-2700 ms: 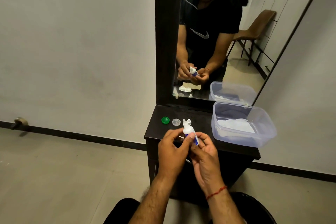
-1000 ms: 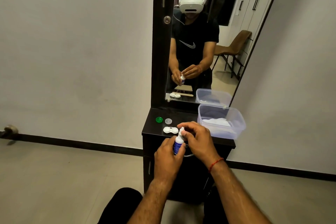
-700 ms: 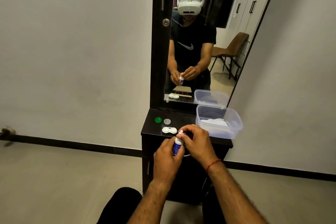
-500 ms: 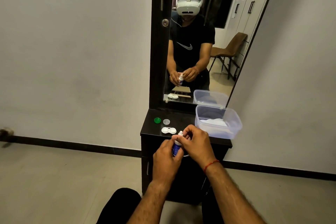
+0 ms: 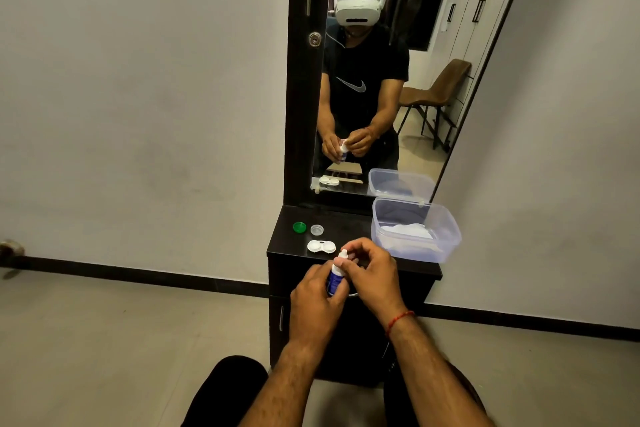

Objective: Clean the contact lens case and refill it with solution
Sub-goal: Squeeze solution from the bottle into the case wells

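A person faces a narrow dark dressing cabinet (image 5: 287,246), both hands raised together just in front of its near edge. The left hand (image 5: 317,302) wraps its fingers round the body of a small white plastic bottle with a blue label (image 5: 336,279) and holds it upright, nozzle pointing up. The right hand (image 5: 372,274), with a red thread bracelet (image 5: 400,319) on its wrist, curls over the top of the bottle. Its thumb and forefinger pinch the bottle just below the white nozzle tip (image 5: 343,253); whether a cap sits between those fingers cannot be told.

On the cabinet top, just beyond the hands and slightly to their left, lies the white double-well contact lens case (image 5: 321,246). Both wells face up, apart from the bottle and clear of either hand; whether they hold liquid cannot be told. Farther back and to the left lies a round green screw cap (image 5: 299,227), with a round translucent grey cap (image 5: 317,229) just beside it on the right. At the right end of the top stands an open-topped translucent rectangular plastic tub (image 5: 446,246) holding something white (image 5: 408,230).

A tall dark-framed mirror (image 5: 426,135) rises from the far edge. It reflects the person in a black T-shirt and white headset, the two hands meeting at the bottle, and a brown chair (image 5: 440,90) behind.
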